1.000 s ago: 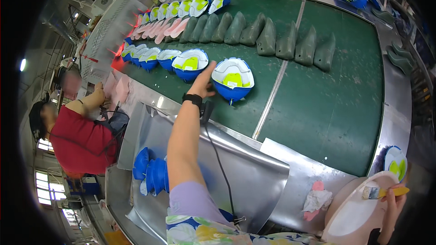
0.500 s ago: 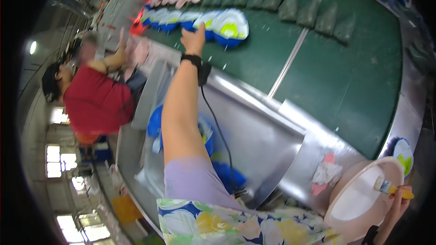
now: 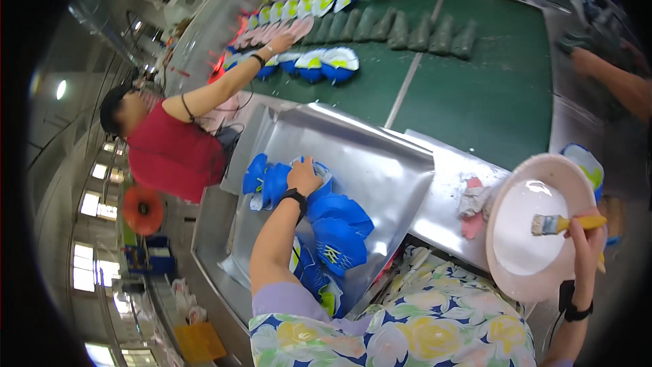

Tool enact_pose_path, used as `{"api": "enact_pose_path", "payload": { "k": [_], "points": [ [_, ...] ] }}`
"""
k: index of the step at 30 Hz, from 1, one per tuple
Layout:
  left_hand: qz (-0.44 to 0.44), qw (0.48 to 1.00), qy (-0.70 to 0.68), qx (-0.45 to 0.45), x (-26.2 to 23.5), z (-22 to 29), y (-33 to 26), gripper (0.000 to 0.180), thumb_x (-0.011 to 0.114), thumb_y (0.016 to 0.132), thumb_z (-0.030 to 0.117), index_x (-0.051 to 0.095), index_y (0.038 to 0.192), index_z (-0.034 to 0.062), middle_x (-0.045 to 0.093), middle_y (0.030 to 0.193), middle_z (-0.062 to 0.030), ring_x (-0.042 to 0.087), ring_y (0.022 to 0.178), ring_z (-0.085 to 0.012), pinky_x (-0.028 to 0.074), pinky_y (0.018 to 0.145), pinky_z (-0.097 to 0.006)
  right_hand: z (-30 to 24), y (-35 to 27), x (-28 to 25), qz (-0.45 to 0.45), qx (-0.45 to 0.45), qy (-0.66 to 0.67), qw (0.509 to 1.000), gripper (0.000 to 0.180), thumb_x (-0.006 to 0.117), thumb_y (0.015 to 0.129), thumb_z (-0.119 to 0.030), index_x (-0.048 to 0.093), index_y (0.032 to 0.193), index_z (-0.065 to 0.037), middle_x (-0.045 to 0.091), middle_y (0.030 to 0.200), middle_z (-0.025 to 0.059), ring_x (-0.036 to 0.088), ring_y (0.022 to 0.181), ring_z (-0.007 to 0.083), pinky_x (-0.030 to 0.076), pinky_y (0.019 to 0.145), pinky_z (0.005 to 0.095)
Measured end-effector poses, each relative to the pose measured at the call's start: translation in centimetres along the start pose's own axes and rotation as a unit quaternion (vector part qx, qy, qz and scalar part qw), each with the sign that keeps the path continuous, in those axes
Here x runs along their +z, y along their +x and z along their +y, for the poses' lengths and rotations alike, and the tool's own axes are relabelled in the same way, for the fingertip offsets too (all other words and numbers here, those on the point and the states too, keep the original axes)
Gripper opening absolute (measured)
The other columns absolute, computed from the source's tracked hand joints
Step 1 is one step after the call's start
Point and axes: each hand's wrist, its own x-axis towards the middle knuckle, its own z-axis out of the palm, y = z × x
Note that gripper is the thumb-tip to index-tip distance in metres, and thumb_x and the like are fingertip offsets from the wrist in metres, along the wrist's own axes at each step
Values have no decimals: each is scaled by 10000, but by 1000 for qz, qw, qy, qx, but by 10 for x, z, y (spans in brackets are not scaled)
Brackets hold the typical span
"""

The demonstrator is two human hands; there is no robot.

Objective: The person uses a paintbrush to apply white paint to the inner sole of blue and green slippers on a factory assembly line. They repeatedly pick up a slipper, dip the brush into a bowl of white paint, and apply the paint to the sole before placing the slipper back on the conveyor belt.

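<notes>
My left hand [image 3: 305,176] reaches into a metal tray [image 3: 387,163], fingers curled on a blue shoe upper [image 3: 325,182] with a pale lining. More blue shoe uppers [image 3: 339,221] lie heaped around it, some showing yellow-green patches. At the right, my right hand [image 3: 585,241] grips the yellow handle of a flat paintbrush [image 3: 553,224]. Its pale bristles hang over a light pink basin [image 3: 499,251] holding white liquid [image 3: 519,241]; I cannot tell whether they touch it.
A green conveyor belt [image 3: 482,109] carries rows of blue-and-white uppers [image 3: 339,62], dark green shoe lasts [image 3: 401,32] and pink pieces [image 3: 299,27]. A co-worker in red [image 3: 176,153] reaches over it from the left; another person's arm [image 3: 611,81] enters at right. A stained rag [image 3: 473,204] lies beside the basin.
My left hand has drawn back from the row of uppers on the belt into the tray. My right hand has raised the brush. The co-worker's arm now reaches over the belt.
</notes>
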Motion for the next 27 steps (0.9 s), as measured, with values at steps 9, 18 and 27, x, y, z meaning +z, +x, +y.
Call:
{"api": "enact_pose_path", "payload": {
  "k": [9,18,27],
  "points": [
    [-164,491,-848,115,-116,132,-50,511,629,911,100,372,1351,137,543,1256,-87,570,1159,-222,485,990,-408,29,-5,-10,-8,26,-83,996,201,695,884,-172,623,929,10,648,789,47,618,690,105,489,608,246],
    [180,884,-83,423,2,192,-116,665,731,672,12,518,1298,86,500,1309,-271,568,1108,-408,475,945,-471,55,31,66,-126,-13,-201,971,238,712,829,-221,650,879,4,685,825,202,685,748,323,530,676,389],
    [-92,798,-379,459,-65,192,-62,535,677,830,33,511,1336,90,630,1240,-102,611,1143,-244,482,1018,-402,28,-5,-3,-156,-122,-329,923,178,709,822,-152,598,879,-25,654,850,181,640,821,384,502,743,437]
  ]
}}
